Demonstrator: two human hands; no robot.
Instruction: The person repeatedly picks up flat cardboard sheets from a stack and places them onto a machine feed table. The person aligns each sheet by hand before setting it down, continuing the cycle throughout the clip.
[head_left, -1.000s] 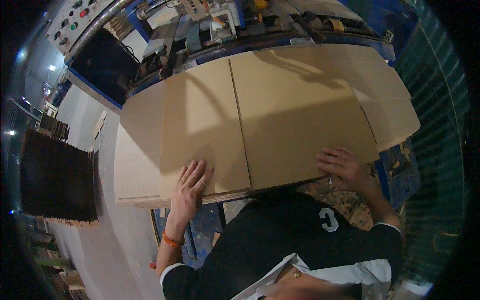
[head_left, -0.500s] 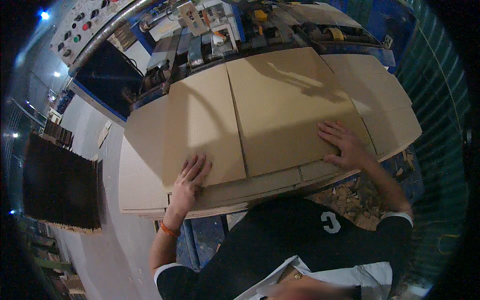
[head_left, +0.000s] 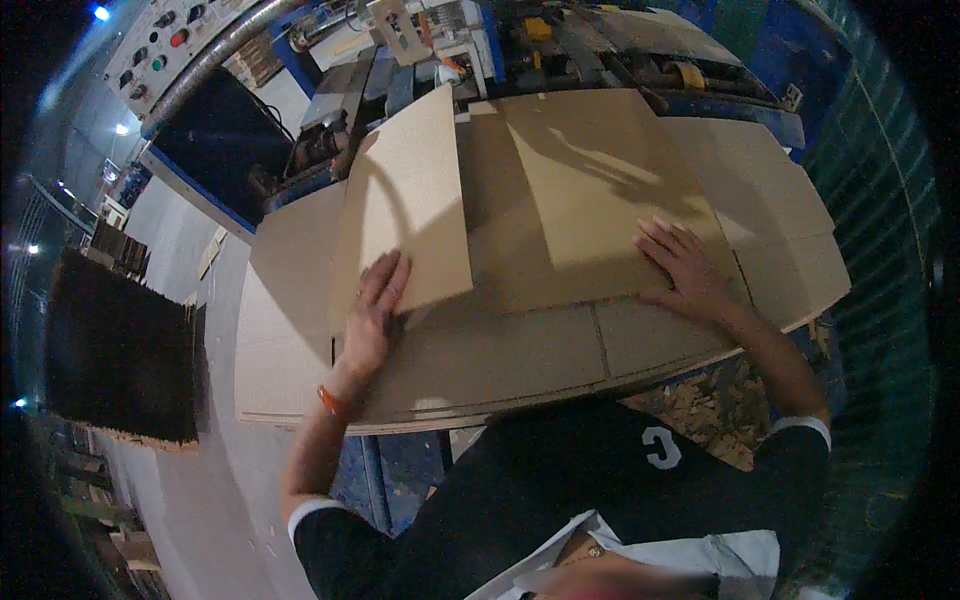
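Observation:
A folded brown cardboard sheet lies on top of a stack of flat cardboard (head_left: 480,370) in front of me. Its left panel (head_left: 420,190) is tilted, the inner edge raised clear of the layer beneath. The right panel (head_left: 600,170) lies nearly flat. My left hand (head_left: 372,310) rests with outstretched fingers on the left panel's near part; its thumb is partly hidden. With fingers spread, my right hand (head_left: 690,275) presses on the near right corner of the right panel. Neither hand is closed around anything.
Beyond the stack stands a machine with rollers and belts (head_left: 400,90). A control panel with buttons (head_left: 165,50) is at the upper left. A dark stack of cardboard (head_left: 120,350) stands on the left floor. Cardboard scraps (head_left: 710,410) lie below the stack's near right edge.
Both hands have slid the folded sheet away from me toward the machine, baring more of the stack's near edge. The left panel's inner edge has risen and the gap between the panels has widened.

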